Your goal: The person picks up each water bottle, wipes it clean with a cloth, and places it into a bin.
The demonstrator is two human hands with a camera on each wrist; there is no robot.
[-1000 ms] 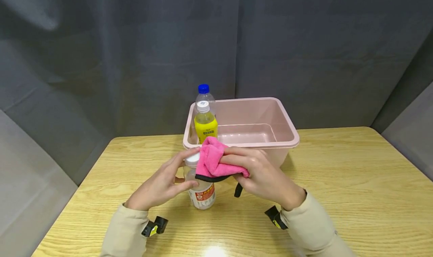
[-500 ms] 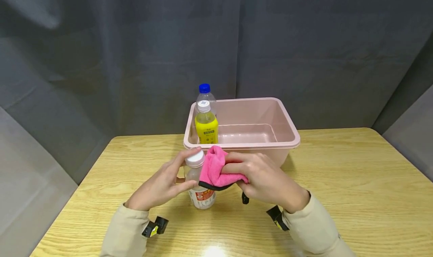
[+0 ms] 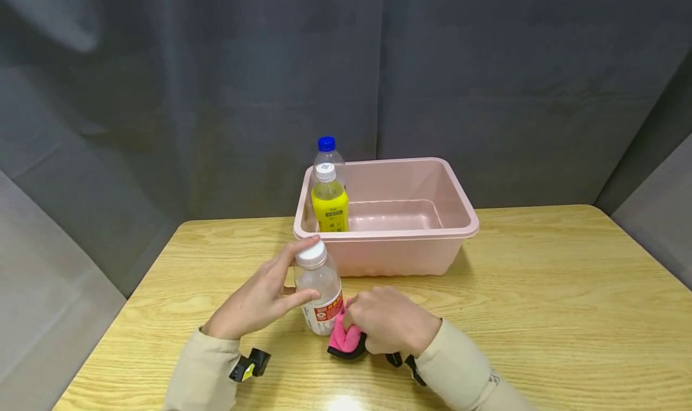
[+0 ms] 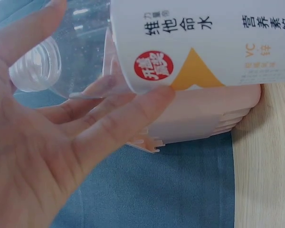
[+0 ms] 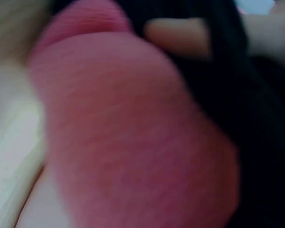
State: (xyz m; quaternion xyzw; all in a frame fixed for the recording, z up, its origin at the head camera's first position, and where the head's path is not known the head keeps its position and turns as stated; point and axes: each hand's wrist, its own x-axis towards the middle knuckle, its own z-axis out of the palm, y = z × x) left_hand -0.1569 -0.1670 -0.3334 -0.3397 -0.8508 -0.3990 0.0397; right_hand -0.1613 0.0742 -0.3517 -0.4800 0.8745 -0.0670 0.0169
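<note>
One blue-capped bottle [image 3: 327, 154] and one yellow bottle [image 3: 331, 210] stood inside the left end of one pink tub [image 3: 394, 255]. In front, a third bottle [image 3: 326, 283] stood upright on the wooden bench [image 3: 567, 315]; the left hand [image 3: 256, 300] held it, fingers and thumb spread apart around its upper part. The right hand [image 3: 391, 321], fingers clamped on one pink cloth [image 3: 344, 339], was low beside that bottle.
</note>
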